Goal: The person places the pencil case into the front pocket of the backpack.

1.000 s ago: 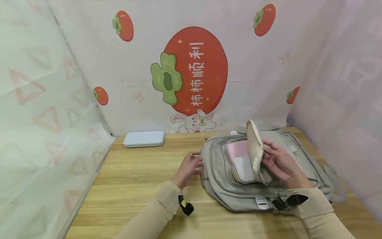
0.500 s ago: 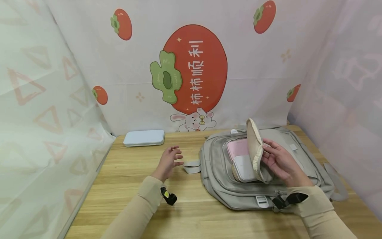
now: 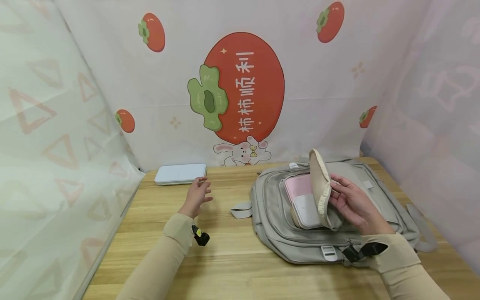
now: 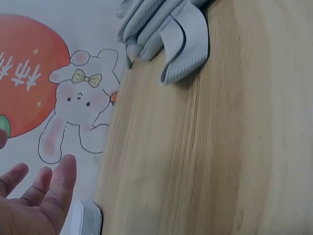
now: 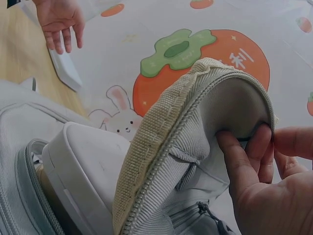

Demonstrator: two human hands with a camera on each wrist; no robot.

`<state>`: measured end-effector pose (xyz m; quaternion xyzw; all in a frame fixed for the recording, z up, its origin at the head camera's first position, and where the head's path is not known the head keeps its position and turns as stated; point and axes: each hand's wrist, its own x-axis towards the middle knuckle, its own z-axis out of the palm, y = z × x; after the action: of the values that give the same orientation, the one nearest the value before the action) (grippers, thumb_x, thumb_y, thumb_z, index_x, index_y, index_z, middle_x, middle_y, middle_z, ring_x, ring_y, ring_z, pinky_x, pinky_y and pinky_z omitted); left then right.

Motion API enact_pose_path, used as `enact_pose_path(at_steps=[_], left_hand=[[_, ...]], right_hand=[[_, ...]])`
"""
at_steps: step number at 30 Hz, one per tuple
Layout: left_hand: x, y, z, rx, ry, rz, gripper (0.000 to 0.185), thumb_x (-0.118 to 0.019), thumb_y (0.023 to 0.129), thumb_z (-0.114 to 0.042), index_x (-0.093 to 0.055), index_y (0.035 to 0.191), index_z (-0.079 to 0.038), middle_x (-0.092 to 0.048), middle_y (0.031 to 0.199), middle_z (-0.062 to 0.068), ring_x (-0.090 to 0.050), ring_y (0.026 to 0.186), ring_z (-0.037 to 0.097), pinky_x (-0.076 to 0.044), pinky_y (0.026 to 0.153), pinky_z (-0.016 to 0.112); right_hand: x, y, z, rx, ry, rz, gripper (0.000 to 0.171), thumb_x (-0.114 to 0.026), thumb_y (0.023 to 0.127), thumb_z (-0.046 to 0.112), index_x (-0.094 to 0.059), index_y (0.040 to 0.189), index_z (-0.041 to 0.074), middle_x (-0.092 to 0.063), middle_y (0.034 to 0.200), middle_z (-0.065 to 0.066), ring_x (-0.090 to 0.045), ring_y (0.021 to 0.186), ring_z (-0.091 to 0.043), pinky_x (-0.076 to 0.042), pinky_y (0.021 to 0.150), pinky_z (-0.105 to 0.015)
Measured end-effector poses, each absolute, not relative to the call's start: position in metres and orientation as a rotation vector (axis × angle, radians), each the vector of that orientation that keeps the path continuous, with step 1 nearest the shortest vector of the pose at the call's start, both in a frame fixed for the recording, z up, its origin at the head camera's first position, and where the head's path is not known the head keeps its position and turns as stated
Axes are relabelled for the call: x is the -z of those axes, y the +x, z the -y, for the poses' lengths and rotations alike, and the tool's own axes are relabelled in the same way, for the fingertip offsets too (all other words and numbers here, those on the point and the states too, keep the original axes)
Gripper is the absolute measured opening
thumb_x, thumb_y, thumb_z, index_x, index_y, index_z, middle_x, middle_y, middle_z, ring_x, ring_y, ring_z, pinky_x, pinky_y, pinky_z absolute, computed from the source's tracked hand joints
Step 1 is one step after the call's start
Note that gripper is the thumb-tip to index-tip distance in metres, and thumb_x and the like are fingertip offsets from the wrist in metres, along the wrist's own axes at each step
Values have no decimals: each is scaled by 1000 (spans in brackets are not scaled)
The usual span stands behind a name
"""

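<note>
backpack (image 3: 277,216) pocket flap (image 3: 320,187) held up by right hand (image 3: 352,204).

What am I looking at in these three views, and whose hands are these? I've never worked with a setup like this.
There is no machine: a person works with bare hands and wears three cameras. The wide picture comes from the head, looking down at a wooden table. The other two come from the wrists. On the table lies a grey backpack with its front pocket open, a pink case and a white case inside it. The right hand holds the pocket flap up; the right wrist view shows its fingers gripping the flap. The left hand is open, holds nothing, and hovers near a flat white box at the back of the table.
</note>
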<state>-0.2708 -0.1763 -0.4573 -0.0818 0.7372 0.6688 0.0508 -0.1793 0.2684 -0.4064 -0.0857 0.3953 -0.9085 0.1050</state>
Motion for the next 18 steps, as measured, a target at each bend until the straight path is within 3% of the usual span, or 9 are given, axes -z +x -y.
enact_pose_path(at_steps=[5, 12, 18], left_hand=[[462, -281, 191, -1976, -257, -2314, 50, -45, 110, -16, -33, 154, 3, -41, 145, 27, -42, 133, 45, -50, 102, 53], [467, -294, 206, -1553, -151, -2738, 54, -51, 106, -20, -38, 152, 6, -45, 140, 31, -51, 125, 47, -46, 101, 55], [469, -306, 214, -1264, -75, -2897, 62, -54, 105, -25, -34, 153, 7, -35, 146, 36, -39, 134, 50, -37, 110, 60]], right_hand=[[408, -179, -268, 2671, -278, -1153, 34, -37, 110, -4, -68, 120, 6, -68, 117, -11, -69, 105, -20, -57, 89, -31], [408, -179, -267, 2669, -293, -1133, 34, -38, 109, -5, -68, 120, 5, -69, 117, -12, -69, 106, -21, -57, 89, -32], [408, -179, -266, 2675, -285, -1141, 33, -39, 109, -5, -68, 119, 5, -69, 117, -12, -69, 105, -21, -58, 88, -32]])
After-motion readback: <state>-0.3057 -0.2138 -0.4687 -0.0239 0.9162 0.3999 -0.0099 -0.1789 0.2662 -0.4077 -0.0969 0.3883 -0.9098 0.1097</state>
